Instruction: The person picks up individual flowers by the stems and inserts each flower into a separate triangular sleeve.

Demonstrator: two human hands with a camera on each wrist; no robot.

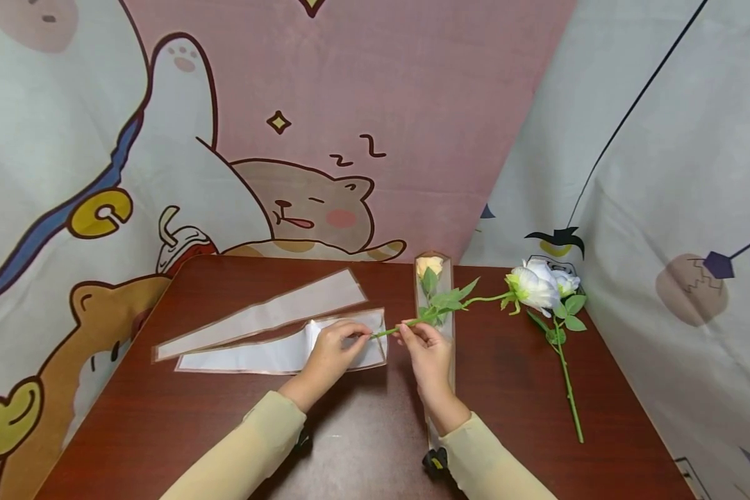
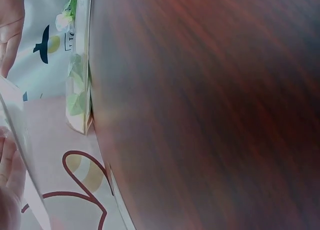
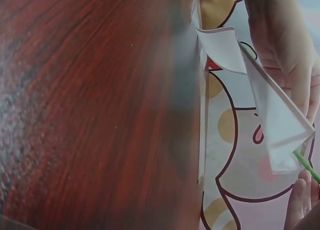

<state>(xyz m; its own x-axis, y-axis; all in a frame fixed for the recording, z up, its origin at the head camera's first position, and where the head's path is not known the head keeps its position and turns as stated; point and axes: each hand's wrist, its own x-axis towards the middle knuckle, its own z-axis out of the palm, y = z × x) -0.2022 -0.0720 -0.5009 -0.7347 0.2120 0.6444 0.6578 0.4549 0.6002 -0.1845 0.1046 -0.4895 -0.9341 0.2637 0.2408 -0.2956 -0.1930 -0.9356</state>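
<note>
In the head view my left hand [image 1: 332,353] pinches a white flower sleeve [image 1: 244,356] with a brown border near its wide end. The right wrist view shows this sleeve [image 3: 275,110] lifted and bent, the left hand [image 3: 287,55] behind it. My right hand [image 1: 428,351] pinches the green stem of a white rose [image 1: 532,286], whose bloom points right. The stem end [image 3: 306,165] is at the sleeve's wide end, between the two hands. Leaves [image 1: 450,300] on the stem stand just beyond the right fingers.
A second flat sleeve [image 1: 275,312] lies behind on the brown table [image 1: 512,417]. Under my right hand, a long sleeve holds a cream rose [image 1: 429,265]. Another white rose [image 1: 566,283] lies at the right edge, stem toward me. A cartoon cloth [image 1: 412,104] hangs behind.
</note>
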